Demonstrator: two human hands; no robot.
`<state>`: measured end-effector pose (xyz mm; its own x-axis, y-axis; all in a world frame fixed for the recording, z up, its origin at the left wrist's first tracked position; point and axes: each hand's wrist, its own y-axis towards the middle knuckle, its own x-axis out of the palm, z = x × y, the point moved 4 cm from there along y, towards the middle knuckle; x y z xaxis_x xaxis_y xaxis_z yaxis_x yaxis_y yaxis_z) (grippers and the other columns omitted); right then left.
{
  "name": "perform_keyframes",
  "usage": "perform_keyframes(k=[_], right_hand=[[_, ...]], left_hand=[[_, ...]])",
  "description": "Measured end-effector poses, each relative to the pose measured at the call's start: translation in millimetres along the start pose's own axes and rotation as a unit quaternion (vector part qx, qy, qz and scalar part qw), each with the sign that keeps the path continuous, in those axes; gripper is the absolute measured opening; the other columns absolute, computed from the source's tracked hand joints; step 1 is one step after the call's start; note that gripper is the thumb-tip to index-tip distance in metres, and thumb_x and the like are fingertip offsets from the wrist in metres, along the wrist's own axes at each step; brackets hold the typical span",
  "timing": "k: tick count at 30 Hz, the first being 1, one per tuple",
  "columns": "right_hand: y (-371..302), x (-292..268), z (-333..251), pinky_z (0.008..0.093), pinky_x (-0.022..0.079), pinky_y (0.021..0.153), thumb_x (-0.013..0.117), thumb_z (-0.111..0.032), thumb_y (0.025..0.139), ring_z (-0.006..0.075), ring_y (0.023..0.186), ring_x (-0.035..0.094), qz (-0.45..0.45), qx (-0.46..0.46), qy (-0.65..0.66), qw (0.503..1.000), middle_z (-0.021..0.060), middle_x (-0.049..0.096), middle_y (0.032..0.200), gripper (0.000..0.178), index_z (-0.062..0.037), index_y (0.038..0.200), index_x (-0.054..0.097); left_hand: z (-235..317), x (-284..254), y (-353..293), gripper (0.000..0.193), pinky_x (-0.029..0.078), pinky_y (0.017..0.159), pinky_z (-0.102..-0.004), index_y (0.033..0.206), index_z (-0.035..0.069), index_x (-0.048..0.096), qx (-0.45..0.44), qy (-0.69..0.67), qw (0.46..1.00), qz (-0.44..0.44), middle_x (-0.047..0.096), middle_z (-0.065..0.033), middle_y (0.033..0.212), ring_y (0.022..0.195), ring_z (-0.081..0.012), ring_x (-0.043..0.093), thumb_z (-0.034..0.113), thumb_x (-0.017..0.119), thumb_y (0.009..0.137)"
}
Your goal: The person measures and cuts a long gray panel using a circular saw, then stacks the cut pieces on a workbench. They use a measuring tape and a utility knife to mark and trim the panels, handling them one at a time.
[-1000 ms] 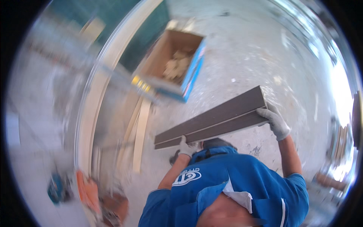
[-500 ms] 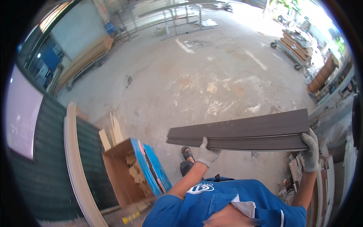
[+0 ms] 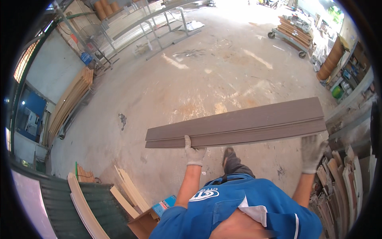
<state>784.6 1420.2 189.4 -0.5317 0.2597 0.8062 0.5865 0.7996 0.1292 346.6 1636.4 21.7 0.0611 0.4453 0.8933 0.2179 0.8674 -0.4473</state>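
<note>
A long dark brown board (image 3: 238, 119) with a lengthwise step along its face lies crosswise in front of my body, its right end wider in view. I cannot tell whether it is one piece or two stacked. My left hand (image 3: 195, 154), in a light grey work glove, grips the near edge left of the middle, thumb on top and fingers hidden beneath. Just below the right end is my right hand (image 3: 312, 154), gloved too and smeared by motion. Whether it touches the board cannot be made out.
Offcuts and strips (image 3: 338, 179) stand upright close on my right. At lower left are a cardboard box (image 3: 144, 225), pale strips (image 3: 133, 187) and a curved beige moulding (image 3: 85, 207). Farther off stand a loaded trolley (image 3: 292, 34), a board stack (image 3: 71, 103) and a metal rack (image 3: 159, 30).
I have stepped forward and turned, so the box has slid toward the lower edge. My right hand has shifted from gripping the board's right end to just below it; my left keeps its grip.
</note>
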Motion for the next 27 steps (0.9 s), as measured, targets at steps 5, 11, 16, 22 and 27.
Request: perform_keyframes(k=[5, 11, 16, 22, 27], right_hand=[[120, -3, 232, 0.0433, 0.035, 0.12, 0.072, -0.041, 0.094, 0.0258, 0.143, 0.043, -0.035, 0.149, -0.039, 0.987, 0.0082, 0.051, 0.15, 0.061, -0.0156, 0.146, 0.051], [306, 29, 346, 0.0366, 0.053, 0.101, 0.071, -0.014, 0.097, 0.0191, 0.119, 0.063, 0.169, 0.255, 0.081, 0.949, 0.0039, 0.067, 0.128, 0.033, -0.0082, 0.128, 0.062], [439, 72, 447, 0.0349, 0.054, 0.098, 0.071, -0.015, 0.096, 0.0203, 0.117, 0.064, 0.124, 0.298, 0.026, 0.946, 0.0039, 0.069, 0.125, 0.028, -0.0075, 0.123, 0.066], [588, 156, 571, 0.0375, 0.049, 0.102, 0.074, -0.018, 0.095, 0.0213, 0.12, 0.062, 0.032, 0.315, -0.021, 0.948, 0.0051, 0.068, 0.126, 0.036, -0.0077, 0.128, 0.064], [696, 216, 640, 0.0395, 0.049, 0.104, 0.072, -0.017, 0.095, 0.0223, 0.12, 0.062, 0.067, 0.269, -0.03, 0.96, 0.0068, 0.068, 0.129, 0.037, -0.0056, 0.13, 0.063]], left_hand=[[-12, 61, 127, 0.035, 0.052, 0.107, -0.0422, 0.122, 0.008, 0.067, -0.051, 0.003, 0.998, -0.036, 0.07, -0.0061, 0.125, 0.12, -0.0237, 0.063, 0.026, 0.075, 0.093], [24, 174, 229, 0.043, 0.045, 0.114, -0.0441, 0.128, 0.006, 0.063, -0.005, 0.036, 0.996, -0.08, 0.066, -0.009, 0.132, 0.128, -0.0272, 0.058, 0.029, 0.074, 0.093], [95, 224, 325, 0.046, 0.04, 0.117, -0.0498, 0.133, 0.004, 0.06, 0.069, 0.033, 0.997, -0.023, 0.063, -0.0103, 0.136, 0.132, -0.0294, 0.054, 0.028, 0.072, 0.095], [162, 273, 486, 0.049, 0.038, 0.116, -0.06, 0.138, 0.003, 0.054, 0.057, 0.015, 0.998, -0.027, 0.058, -0.0141, 0.143, 0.136, -0.0355, 0.05, 0.025, 0.07, 0.096], [209, 355, 604, 0.044, 0.041, 0.115, -0.0539, 0.134, 0.005, 0.058, 0.038, 0.06, 0.996, -0.047, 0.062, -0.0127, 0.138, 0.132, -0.0317, 0.054, 0.022, 0.071, 0.095]])
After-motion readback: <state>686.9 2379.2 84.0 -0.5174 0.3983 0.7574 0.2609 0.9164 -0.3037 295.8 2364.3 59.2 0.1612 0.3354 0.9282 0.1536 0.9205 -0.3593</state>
